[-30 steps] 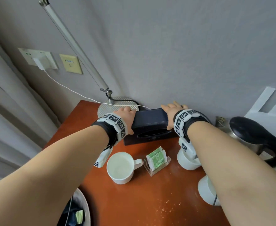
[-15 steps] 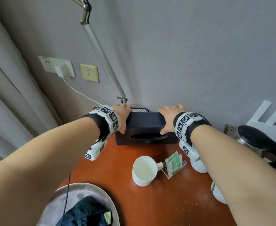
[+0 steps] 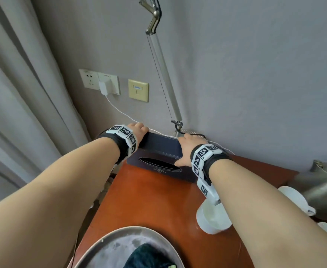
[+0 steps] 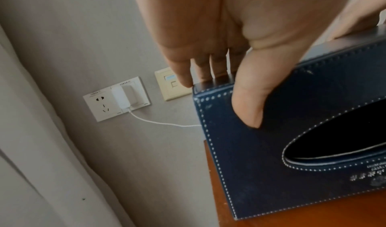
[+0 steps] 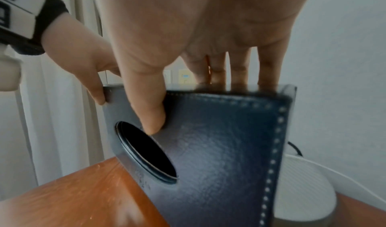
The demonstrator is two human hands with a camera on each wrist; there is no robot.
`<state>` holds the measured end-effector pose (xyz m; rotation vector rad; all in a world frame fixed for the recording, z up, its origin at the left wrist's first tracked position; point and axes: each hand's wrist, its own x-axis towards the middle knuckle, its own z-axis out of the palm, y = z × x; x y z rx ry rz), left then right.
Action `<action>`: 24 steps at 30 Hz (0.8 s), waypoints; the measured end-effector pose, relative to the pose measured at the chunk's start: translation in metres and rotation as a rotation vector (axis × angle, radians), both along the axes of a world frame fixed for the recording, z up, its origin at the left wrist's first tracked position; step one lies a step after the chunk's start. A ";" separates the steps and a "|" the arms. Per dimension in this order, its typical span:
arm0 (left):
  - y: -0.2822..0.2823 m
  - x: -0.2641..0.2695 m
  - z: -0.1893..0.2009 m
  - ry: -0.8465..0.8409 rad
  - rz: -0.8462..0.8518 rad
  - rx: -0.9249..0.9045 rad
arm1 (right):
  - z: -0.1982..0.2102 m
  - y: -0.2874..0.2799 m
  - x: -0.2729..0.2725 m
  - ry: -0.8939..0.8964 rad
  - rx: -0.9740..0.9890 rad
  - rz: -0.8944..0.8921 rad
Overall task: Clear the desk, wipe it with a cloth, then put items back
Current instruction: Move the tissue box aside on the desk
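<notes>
Tissue box (image 3: 159, 151) between both hands

box (image 3: 159, 149): dark navy leather tissue holder, white edge stitching, oval slot in the face toward the camera, no tissue showing | pose: tilted, lower edge near desk (image 3: 149, 198), contact unclear | place: desk's back-left corner, by the wall | held at both ends by left hand (image 3: 138, 130) and right hand (image 3: 189, 146), thumbs on slotted face

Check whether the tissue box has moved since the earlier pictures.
Yes. The tissue box has shifted left toward the desk corner, away from the lamp base.
</notes>
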<state>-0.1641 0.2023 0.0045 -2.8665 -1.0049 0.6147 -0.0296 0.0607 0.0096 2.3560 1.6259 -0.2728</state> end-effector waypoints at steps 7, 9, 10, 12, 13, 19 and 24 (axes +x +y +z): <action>0.034 0.000 -0.015 0.007 -0.022 -0.008 | -0.008 0.019 -0.008 0.036 0.039 -0.026; 0.041 0.001 -0.013 0.017 -0.050 0.004 | -0.009 0.020 -0.011 0.060 0.029 -0.049; 0.044 0.000 -0.014 0.024 -0.067 0.015 | -0.011 0.021 -0.015 0.072 0.021 -0.058; 0.048 -0.003 -0.016 0.037 -0.091 0.041 | -0.016 0.023 -0.023 0.088 0.004 -0.068; 0.049 -0.005 -0.018 0.037 -0.092 0.042 | -0.018 0.024 -0.026 0.092 -0.005 -0.074; 0.053 -0.005 -0.022 -0.049 -0.078 0.013 | -0.019 0.029 -0.032 0.072 -0.021 -0.148; 0.047 0.004 -0.023 -0.104 -0.113 -0.013 | -0.020 0.033 -0.034 0.054 0.015 -0.200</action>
